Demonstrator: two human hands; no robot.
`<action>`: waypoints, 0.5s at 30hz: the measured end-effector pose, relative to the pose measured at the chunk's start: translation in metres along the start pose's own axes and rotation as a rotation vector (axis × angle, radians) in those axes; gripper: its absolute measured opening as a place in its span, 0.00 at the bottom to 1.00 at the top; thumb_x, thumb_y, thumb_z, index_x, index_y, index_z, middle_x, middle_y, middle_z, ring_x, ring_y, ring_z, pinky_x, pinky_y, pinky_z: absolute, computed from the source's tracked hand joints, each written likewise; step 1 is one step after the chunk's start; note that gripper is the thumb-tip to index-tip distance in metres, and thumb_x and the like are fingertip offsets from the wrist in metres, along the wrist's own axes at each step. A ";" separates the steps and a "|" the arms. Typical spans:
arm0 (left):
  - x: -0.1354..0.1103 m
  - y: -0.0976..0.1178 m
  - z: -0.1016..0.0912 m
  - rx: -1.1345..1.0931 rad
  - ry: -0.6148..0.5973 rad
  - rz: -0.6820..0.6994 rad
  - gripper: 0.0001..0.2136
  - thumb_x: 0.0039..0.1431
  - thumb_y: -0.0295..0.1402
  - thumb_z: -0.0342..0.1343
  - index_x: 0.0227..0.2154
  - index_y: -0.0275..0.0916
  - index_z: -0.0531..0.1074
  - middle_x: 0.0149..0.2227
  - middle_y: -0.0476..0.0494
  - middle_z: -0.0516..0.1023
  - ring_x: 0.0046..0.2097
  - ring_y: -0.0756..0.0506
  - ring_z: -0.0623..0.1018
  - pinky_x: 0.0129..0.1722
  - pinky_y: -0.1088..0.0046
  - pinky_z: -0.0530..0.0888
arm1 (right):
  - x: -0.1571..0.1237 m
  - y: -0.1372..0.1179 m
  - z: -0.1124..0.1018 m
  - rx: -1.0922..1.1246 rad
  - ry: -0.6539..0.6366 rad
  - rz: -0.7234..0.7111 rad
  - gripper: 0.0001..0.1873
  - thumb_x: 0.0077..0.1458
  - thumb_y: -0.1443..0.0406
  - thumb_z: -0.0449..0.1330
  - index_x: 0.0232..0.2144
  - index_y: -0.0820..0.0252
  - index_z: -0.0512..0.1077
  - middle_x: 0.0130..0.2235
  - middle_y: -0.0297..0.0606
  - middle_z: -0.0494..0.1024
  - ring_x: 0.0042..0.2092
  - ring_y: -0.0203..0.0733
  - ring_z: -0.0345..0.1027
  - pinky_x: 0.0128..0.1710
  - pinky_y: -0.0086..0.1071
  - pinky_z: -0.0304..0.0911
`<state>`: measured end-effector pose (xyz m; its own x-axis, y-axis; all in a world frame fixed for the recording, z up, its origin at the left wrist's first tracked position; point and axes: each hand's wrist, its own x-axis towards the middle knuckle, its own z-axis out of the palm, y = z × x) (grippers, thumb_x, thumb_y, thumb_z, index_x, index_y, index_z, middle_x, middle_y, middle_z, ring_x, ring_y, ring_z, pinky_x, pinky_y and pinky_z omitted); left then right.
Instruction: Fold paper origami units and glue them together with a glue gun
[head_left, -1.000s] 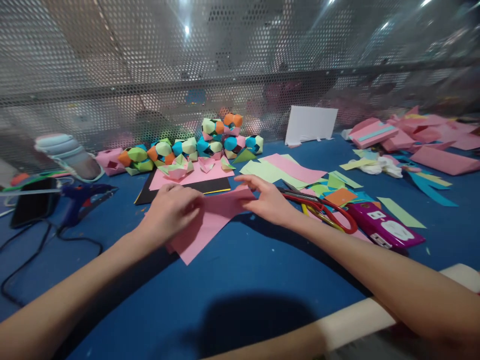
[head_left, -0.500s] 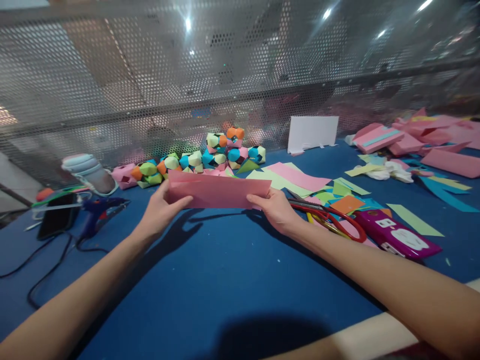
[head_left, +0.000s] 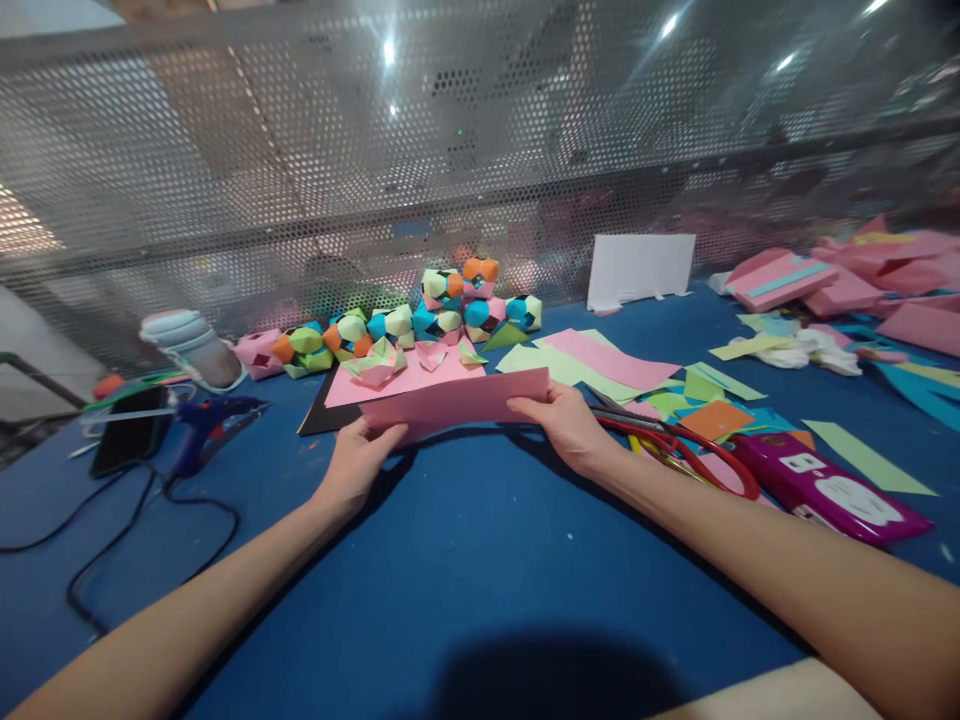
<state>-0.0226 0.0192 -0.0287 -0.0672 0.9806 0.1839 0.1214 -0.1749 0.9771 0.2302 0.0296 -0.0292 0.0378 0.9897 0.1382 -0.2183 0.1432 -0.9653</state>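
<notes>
Both hands hold a folded pink paper sheet (head_left: 457,400) just above the blue table (head_left: 465,560). My left hand (head_left: 358,462) pinches its left end and my right hand (head_left: 564,424) pinches its right end. Behind the sheet lie a pink sheet on black card (head_left: 405,382) with small folded paper pieces, and a row of colourful folded paper balls (head_left: 420,318) along the perforated metal screen (head_left: 375,170).
Red-handled scissors (head_left: 686,450) and a purple power strip (head_left: 832,488) lie right of my right hand, among green, pink and orange paper scraps (head_left: 600,362). A blue glue gun (head_left: 206,420), a phone (head_left: 129,440) and black cables sit at left. A white card (head_left: 640,268) leans on the screen.
The pink sheet was lifted off the table, held up between both hands, then lowered and tilted flatter. My left hand moved from on top of the paper to gripping its end.
</notes>
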 end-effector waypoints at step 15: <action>-0.008 0.008 0.011 -0.141 0.062 0.075 0.17 0.45 0.34 0.64 0.40 0.38 0.75 0.37 0.46 0.79 0.40 0.46 0.76 0.43 0.69 0.71 | -0.003 -0.006 0.003 0.096 0.009 -0.013 0.13 0.34 0.66 0.69 0.28 0.60 0.79 0.31 0.36 0.80 0.36 0.39 0.71 0.43 0.35 0.64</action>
<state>-0.0106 0.0106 -0.0236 -0.1244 0.9577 0.2593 -0.0110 -0.2627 0.9648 0.2282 0.0256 -0.0226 0.0497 0.9877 0.1481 -0.3102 0.1562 -0.9377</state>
